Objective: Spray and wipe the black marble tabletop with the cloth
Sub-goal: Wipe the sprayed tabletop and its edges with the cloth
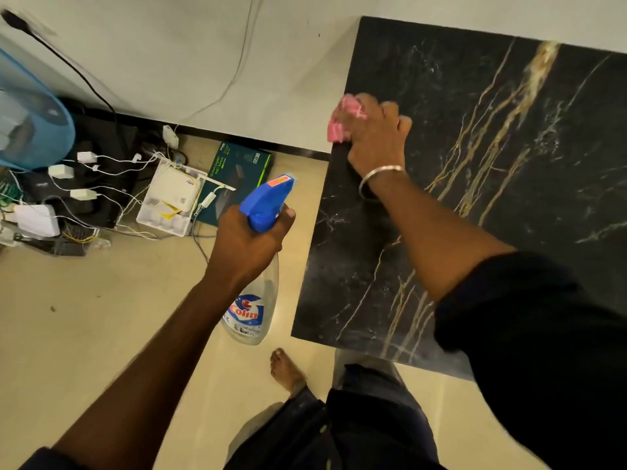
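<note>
Left hand (246, 240) grips spray bottle (267, 202) — right hand (376, 139) clutches pink cloth (343, 121), mostly hidden, on tabletop (529, 205).

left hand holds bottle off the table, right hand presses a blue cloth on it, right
No, the head view shows the right hand pressing a pink cloth, not blue, on the table; the left hand holds the bottle off it.
</note>
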{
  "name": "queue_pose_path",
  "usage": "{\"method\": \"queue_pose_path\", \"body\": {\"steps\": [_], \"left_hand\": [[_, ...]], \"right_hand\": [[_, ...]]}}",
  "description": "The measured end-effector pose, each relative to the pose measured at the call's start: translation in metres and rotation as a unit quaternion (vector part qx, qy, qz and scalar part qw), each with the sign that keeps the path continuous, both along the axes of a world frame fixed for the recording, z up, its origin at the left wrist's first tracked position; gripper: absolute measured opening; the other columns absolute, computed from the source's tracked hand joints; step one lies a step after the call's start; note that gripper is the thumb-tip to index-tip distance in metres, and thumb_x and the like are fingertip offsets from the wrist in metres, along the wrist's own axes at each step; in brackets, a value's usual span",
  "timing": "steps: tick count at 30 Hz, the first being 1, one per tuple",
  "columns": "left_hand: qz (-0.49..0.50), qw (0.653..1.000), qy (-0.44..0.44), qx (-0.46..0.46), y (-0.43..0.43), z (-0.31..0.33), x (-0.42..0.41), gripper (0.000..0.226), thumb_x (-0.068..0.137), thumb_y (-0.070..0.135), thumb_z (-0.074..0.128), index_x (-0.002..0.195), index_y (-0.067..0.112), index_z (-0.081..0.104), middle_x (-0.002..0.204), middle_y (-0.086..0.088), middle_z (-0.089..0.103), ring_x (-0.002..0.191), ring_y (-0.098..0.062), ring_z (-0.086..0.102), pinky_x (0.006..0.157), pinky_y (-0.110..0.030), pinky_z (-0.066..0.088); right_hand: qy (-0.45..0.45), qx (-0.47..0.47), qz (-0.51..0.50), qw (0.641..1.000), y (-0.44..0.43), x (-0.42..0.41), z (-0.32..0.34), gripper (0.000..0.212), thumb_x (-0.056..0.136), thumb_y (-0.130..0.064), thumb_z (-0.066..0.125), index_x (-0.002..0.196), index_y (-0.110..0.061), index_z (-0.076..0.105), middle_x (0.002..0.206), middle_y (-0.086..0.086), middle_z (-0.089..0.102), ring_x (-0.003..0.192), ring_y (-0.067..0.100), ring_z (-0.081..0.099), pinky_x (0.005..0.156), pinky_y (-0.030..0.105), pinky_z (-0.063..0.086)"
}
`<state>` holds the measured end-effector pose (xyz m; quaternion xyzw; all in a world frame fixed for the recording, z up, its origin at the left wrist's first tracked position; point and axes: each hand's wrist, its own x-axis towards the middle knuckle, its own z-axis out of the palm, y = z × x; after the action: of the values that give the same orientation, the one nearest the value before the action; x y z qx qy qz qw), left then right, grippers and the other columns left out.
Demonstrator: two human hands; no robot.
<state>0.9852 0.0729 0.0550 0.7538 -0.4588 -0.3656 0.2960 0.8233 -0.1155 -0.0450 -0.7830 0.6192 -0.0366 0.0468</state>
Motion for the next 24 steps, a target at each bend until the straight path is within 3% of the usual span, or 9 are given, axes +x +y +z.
{"method": "queue_pose_path", "body": {"steps": [2,7,10,12,14,16,18,20,24], "left_hand": [[0.012,1.000,0.006,-0.004,-0.012,-0.006,-0.003,0.022,0.090,0.032,0.063,0.093,0.012,0.056,0.068,-0.015,0.062,0.057,-0.016,0.060,0.060,-0.019,0.051],[0.003,1.000,-0.015,-0.008,-0.043,-0.021,-0.004,0.032,0.089,0.036,0.062,0.101,0.007,0.057,0.066,-0.008,0.061,0.054,-0.007,0.060,0.060,-0.014,0.050],[0.004,1.000,-0.016,-0.007,-0.055,-0.026,-0.009,0.032,0.088,0.036,0.063,0.101,0.007,0.058,0.066,-0.007,0.061,0.054,-0.006,0.060,0.061,-0.015,0.050],[0.011,1.000,-0.017,-0.010,-0.060,-0.028,-0.011,0.030,0.089,0.034,0.063,0.101,0.007,0.058,0.065,-0.007,0.060,0.053,-0.006,0.059,0.060,-0.015,0.051],[0.019,1.000,-0.014,-0.010,-0.059,-0.025,-0.013,0.030,0.089,0.034,0.064,0.100,0.007,0.058,0.066,-0.007,0.060,0.053,-0.007,0.059,0.058,-0.012,0.050],[0.008,1.000,-0.005,-0.015,-0.055,-0.021,-0.015,0.025,0.089,0.032,0.064,0.096,0.009,0.058,0.064,-0.008,0.059,0.052,-0.007,0.058,0.057,-0.010,0.048],[-0.020,1.000,-0.012,-0.019,-0.046,-0.014,-0.017,0.019,0.090,0.032,0.063,0.086,0.015,0.056,0.061,-0.007,0.058,0.052,-0.009,0.057,0.056,-0.010,0.047],[-0.036,0.999,-0.021,-0.031,-0.032,-0.007,-0.015,0.021,0.090,0.034,0.062,0.081,0.017,0.054,0.061,-0.012,0.058,0.055,-0.018,0.058,0.061,-0.021,0.051],[-0.062,0.996,-0.027,-0.065,0.008,0.008,-0.010,0.025,0.090,0.034,0.064,0.084,0.010,0.056,0.068,-0.026,0.061,0.065,-0.037,0.062,0.070,-0.041,0.054]], "right_hand": [[0.001,-0.001,-0.014,1.000,-0.040,-0.004,0.001,0.075,0.074,-0.004,0.059,0.141,-0.032,0.042,0.148,0.000,0.037,0.127,0.032,0.037,0.095,0.043,0.031],[0.004,-0.011,-0.027,1.000,-0.123,-0.004,0.000,0.060,0.080,-0.006,0.052,0.136,-0.028,0.049,0.146,0.005,0.039,0.132,0.034,0.035,0.100,0.045,0.028],[0.010,0.000,-0.038,0.999,-0.156,-0.009,0.005,0.024,0.089,-0.012,0.039,0.106,-0.027,0.047,0.115,0.013,0.048,0.124,0.036,0.043,0.100,0.047,0.029],[0.050,0.000,-0.018,0.999,-0.161,-0.009,0.001,0.015,0.094,-0.015,0.032,0.101,-0.019,0.044,0.101,0.017,0.040,0.115,0.039,0.047,0.098,0.052,0.031],[0.067,0.004,-0.013,0.998,-0.154,-0.007,0.001,0.023,0.097,-0.016,0.031,0.110,-0.014,0.049,0.103,0.021,0.042,0.115,0.042,0.046,0.096,0.056,0.032],[0.040,0.007,-0.027,0.999,-0.139,-0.006,0.003,0.026,0.094,-0.015,0.039,0.118,-0.021,0.048,0.126,0.020,0.047,0.123,0.041,0.041,0.098,0.054,0.031],[0.011,0.015,-0.031,0.999,-0.108,-0.002,0.004,0.050,0.086,-0.014,0.053,0.135,-0.021,0.046,0.143,0.010,0.040,0.128,0.037,0.037,0.098,0.048,0.031],[-0.003,0.016,-0.023,1.000,-0.056,0.005,0.004,0.066,0.079,-0.012,0.061,0.142,-0.022,0.042,0.148,0.003,0.036,0.128,0.033,0.037,0.097,0.045,0.031],[-0.020,0.026,-0.009,0.999,0.067,0.015,0.003,0.070,0.077,-0.012,0.067,0.141,-0.026,0.043,0.146,0.002,0.038,0.125,0.031,0.038,0.098,0.047,0.032]]}}
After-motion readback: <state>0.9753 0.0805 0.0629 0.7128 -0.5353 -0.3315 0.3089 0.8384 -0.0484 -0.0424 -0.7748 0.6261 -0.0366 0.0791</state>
